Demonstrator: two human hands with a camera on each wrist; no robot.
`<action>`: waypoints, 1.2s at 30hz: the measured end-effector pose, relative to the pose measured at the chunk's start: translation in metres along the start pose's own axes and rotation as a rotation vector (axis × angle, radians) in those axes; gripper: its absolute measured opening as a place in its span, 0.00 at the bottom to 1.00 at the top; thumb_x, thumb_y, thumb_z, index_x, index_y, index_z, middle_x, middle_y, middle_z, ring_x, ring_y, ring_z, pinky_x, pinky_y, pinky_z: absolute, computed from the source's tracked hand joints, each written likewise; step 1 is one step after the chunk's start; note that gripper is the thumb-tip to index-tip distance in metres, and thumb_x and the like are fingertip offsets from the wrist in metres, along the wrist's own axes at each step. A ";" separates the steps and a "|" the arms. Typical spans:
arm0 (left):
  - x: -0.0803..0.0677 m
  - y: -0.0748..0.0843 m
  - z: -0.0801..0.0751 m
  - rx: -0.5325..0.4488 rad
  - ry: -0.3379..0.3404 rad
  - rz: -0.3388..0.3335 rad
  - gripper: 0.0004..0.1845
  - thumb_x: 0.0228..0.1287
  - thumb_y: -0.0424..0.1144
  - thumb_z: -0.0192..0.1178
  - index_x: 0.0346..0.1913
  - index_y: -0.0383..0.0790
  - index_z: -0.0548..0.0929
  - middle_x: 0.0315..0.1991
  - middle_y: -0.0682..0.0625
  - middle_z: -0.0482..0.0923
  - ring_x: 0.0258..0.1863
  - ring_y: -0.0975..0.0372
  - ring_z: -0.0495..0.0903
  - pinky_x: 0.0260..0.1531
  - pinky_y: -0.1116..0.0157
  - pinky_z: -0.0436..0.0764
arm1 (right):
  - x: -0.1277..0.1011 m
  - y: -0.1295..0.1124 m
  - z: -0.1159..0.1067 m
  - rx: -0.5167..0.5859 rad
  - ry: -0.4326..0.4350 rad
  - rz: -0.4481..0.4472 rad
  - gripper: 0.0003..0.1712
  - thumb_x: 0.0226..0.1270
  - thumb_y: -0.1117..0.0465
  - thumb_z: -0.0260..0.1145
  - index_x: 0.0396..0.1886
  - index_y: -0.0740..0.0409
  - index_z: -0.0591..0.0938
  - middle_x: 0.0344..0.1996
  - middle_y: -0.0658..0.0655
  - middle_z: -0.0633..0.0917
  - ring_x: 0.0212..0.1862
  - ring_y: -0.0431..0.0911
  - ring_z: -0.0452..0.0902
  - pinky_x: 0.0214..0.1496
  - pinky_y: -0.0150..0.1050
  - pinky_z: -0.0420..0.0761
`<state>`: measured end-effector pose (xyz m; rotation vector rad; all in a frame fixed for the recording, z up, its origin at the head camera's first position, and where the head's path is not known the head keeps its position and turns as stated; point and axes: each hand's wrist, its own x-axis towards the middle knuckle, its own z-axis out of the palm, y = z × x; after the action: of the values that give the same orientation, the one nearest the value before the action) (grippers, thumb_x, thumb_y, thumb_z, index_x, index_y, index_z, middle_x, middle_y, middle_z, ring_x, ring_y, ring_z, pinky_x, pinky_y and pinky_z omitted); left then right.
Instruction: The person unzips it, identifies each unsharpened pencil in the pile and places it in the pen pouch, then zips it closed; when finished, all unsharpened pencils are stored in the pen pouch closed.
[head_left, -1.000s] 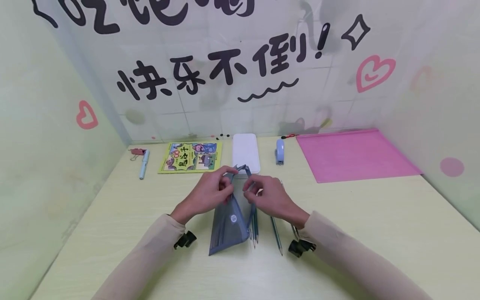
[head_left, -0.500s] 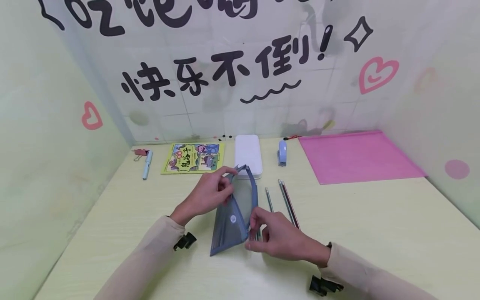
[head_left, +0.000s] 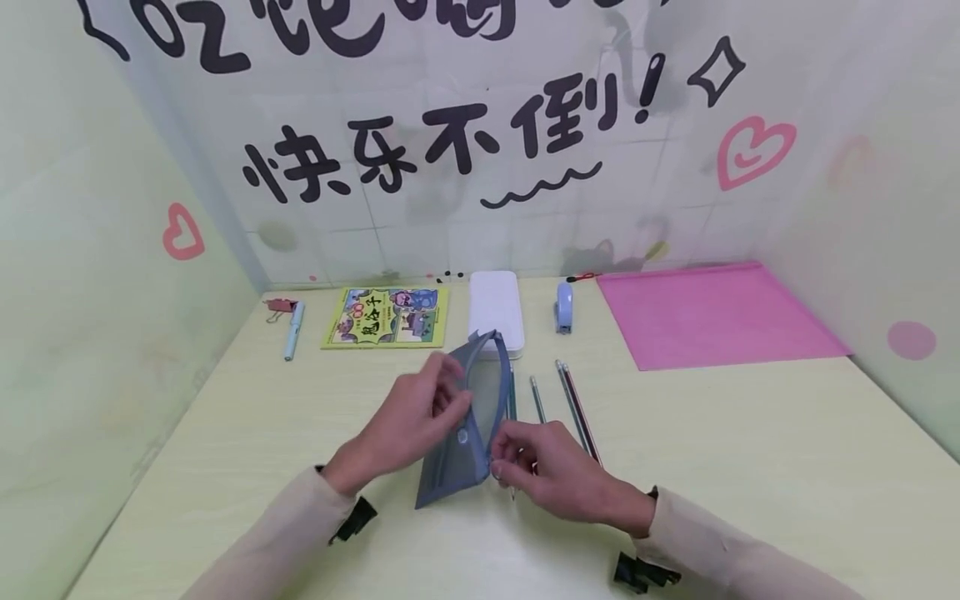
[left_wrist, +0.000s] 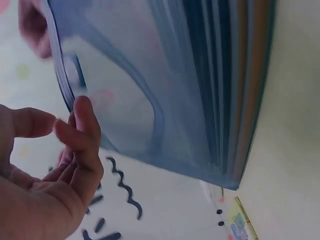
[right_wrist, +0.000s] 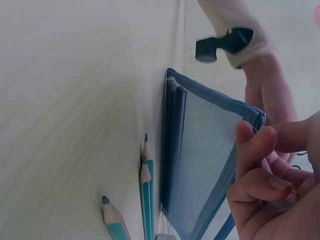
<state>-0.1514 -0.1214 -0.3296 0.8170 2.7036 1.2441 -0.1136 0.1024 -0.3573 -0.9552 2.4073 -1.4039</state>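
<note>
Here the blue mesh pouch point(head_left: 461, 425) is pinched between the left hand point(head_left: 408, 421) and the right hand point(head_left: 543, 467); it is see-through, tilted, and open on top.

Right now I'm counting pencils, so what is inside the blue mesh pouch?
Through the mesh of the pouch only pencils' dark stripes show; their number is unclear. The left hand covers part of it. Other pencils lie outside on the table.

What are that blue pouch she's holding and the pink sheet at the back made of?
The blue pouch looks like see-through mesh fabric with a stitched blue cloth edge: a fine weave shows in the right wrist view. The pink sheet looks like thin, matte, slightly translucent plastic, probably a document folder; it lies flat with a straight rim.
</note>
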 end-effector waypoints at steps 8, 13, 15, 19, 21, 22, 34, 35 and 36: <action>-0.051 0.013 0.029 0.486 0.072 0.306 0.11 0.60 0.44 0.70 0.35 0.46 0.77 0.27 0.59 0.75 0.25 0.75 0.72 0.27 0.81 0.74 | 0.002 -0.004 0.003 -0.107 0.066 -0.107 0.05 0.69 0.67 0.64 0.36 0.54 0.84 0.20 0.46 0.77 0.21 0.28 0.64 0.22 0.25 0.68; -0.056 0.014 0.040 0.723 0.265 0.450 0.14 0.52 0.40 0.74 0.30 0.43 0.77 0.21 0.58 0.72 0.20 0.72 0.71 0.20 0.79 0.72 | 0.006 -0.004 -0.001 -0.229 0.065 -0.211 0.04 0.68 0.66 0.66 0.37 0.55 0.86 0.24 0.47 0.82 0.24 0.27 0.67 0.25 0.24 0.72; -0.058 0.015 0.041 0.764 0.299 0.475 0.14 0.50 0.38 0.75 0.28 0.43 0.77 0.20 0.57 0.72 0.19 0.71 0.72 0.19 0.77 0.72 | 0.011 -0.003 -0.005 -0.304 0.056 -0.256 0.04 0.68 0.65 0.67 0.38 0.55 0.87 0.27 0.47 0.85 0.26 0.28 0.68 0.28 0.23 0.74; -0.063 0.019 0.042 0.820 0.325 0.513 0.15 0.46 0.37 0.76 0.26 0.42 0.77 0.19 0.55 0.72 0.17 0.70 0.71 0.16 0.75 0.71 | 0.026 -0.001 -0.016 -0.427 0.049 -0.273 0.05 0.68 0.63 0.68 0.39 0.53 0.88 0.31 0.47 0.89 0.28 0.29 0.72 0.32 0.23 0.75; -0.067 0.021 0.041 0.828 0.321 0.522 0.15 0.45 0.36 0.76 0.26 0.42 0.77 0.18 0.55 0.72 0.16 0.69 0.71 0.15 0.75 0.71 | 0.036 0.003 -0.023 -0.483 0.074 -0.245 0.05 0.67 0.62 0.68 0.39 0.52 0.88 0.32 0.46 0.89 0.29 0.30 0.73 0.34 0.24 0.76; -0.068 0.022 0.041 0.826 0.317 0.525 0.14 0.44 0.36 0.76 0.25 0.42 0.77 0.18 0.55 0.72 0.16 0.69 0.70 0.14 0.74 0.70 | 0.041 0.005 -0.027 -0.503 0.093 -0.222 0.05 0.67 0.62 0.69 0.39 0.52 0.89 0.31 0.46 0.89 0.29 0.31 0.74 0.34 0.24 0.77; -0.086 0.016 0.037 0.861 0.384 0.587 0.22 0.69 0.38 0.31 0.20 0.44 0.71 0.16 0.56 0.70 0.14 0.67 0.66 0.11 0.72 0.63 | 0.084 0.033 -0.064 -0.577 0.317 -0.076 0.05 0.67 0.65 0.68 0.37 0.59 0.89 0.27 0.52 0.88 0.25 0.38 0.74 0.32 0.32 0.75; -0.088 0.015 0.035 0.865 0.375 0.580 0.21 0.68 0.38 0.32 0.20 0.44 0.71 0.16 0.56 0.70 0.14 0.67 0.66 0.11 0.72 0.64 | 0.084 0.035 -0.064 -0.559 0.325 -0.074 0.05 0.66 0.65 0.68 0.36 0.59 0.89 0.28 0.53 0.88 0.25 0.38 0.74 0.32 0.32 0.75; -0.091 0.013 0.034 0.868 0.356 0.567 0.17 0.66 0.37 0.37 0.21 0.45 0.73 0.17 0.57 0.71 0.14 0.67 0.67 0.11 0.72 0.65 | 0.082 0.036 -0.064 -0.545 0.326 -0.079 0.04 0.66 0.66 0.68 0.36 0.60 0.88 0.29 0.54 0.87 0.26 0.39 0.74 0.32 0.33 0.76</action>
<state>-0.0591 -0.1353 -0.3577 1.6556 3.4624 0.1436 -0.2228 0.1092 -0.3416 -0.9980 3.1246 -0.9965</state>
